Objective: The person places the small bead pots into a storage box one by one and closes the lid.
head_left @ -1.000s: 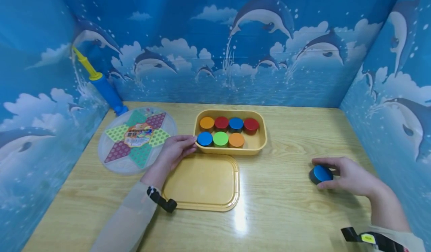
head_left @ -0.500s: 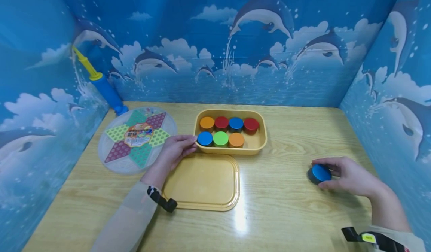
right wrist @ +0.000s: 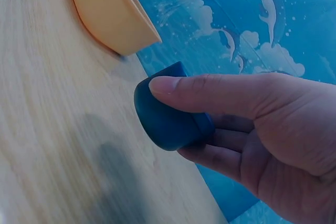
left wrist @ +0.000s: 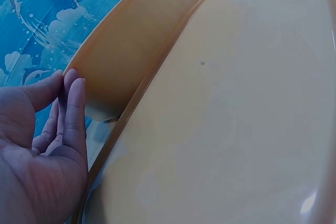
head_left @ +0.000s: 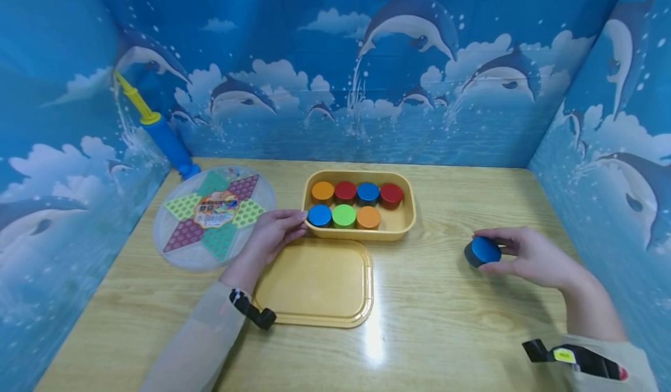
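Note:
My right hand (head_left: 529, 258) grips a small round tub with a blue top (head_left: 483, 250), thumb on one side and fingers on the other. The right wrist view shows the same dark blue tub (right wrist: 170, 111) tilted, above its shadow on the table. My left hand (head_left: 275, 233) pinches the left front corner of a yellow box (head_left: 390, 235). In the left wrist view, thumb and fingertips meet at the rim of this box (left wrist: 139, 38). Two rows of similar tubs sit inside: orange, red, blue and a green one (head_left: 343, 216). The front row's right end shows bare floor.
A yellow rectangular lid (head_left: 317, 281) lies flat in front of the box, beside my left wrist. Left of them is a round star-patterned game board (head_left: 215, 217). A blue and yellow pump-like toy (head_left: 165, 141) leans at the back left corner. Dolphin-print walls enclose the table.
My right hand has lifted and carried the blue tub a little left and toward the back. The left hand stays at the box corner.

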The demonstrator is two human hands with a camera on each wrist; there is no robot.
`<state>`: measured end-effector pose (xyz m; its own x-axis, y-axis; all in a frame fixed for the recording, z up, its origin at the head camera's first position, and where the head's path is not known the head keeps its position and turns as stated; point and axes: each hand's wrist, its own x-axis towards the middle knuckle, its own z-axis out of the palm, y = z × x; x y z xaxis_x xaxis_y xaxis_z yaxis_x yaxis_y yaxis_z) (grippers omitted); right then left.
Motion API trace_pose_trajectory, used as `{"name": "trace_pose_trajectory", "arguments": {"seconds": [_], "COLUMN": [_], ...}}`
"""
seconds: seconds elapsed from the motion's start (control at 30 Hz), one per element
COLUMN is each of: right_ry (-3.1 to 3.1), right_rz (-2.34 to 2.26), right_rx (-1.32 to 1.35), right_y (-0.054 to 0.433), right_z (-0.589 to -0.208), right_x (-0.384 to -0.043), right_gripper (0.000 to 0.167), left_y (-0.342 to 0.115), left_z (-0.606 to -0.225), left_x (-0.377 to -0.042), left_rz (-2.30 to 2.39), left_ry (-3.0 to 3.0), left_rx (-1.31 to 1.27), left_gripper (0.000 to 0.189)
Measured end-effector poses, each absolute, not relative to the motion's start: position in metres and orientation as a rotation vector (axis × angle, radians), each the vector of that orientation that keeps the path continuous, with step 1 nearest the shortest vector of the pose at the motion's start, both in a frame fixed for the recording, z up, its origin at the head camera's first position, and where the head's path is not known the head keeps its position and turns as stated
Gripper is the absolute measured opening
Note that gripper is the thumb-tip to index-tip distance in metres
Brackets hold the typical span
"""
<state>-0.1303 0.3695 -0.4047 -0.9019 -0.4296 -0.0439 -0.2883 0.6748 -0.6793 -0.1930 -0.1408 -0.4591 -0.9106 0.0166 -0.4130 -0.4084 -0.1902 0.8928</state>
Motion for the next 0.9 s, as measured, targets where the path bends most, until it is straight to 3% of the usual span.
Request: {"name": "trace_pose_trajectory", "arguments": {"seconds": [0.9], "right_ry": [2.628], "right_rz": [-1.014], "right_rx": [-0.749], "right_y": [0.282], "right_z": [-0.357], "right_x": [-0.196], "right_gripper": [0.071], "left_y": [-0.141], "left_z": [-0.458], "left_x": [-0.193], "left_rz": [2.17], "left_ry": [1.795], "left_rx": [-0.458], "left_gripper": [0.039]}}
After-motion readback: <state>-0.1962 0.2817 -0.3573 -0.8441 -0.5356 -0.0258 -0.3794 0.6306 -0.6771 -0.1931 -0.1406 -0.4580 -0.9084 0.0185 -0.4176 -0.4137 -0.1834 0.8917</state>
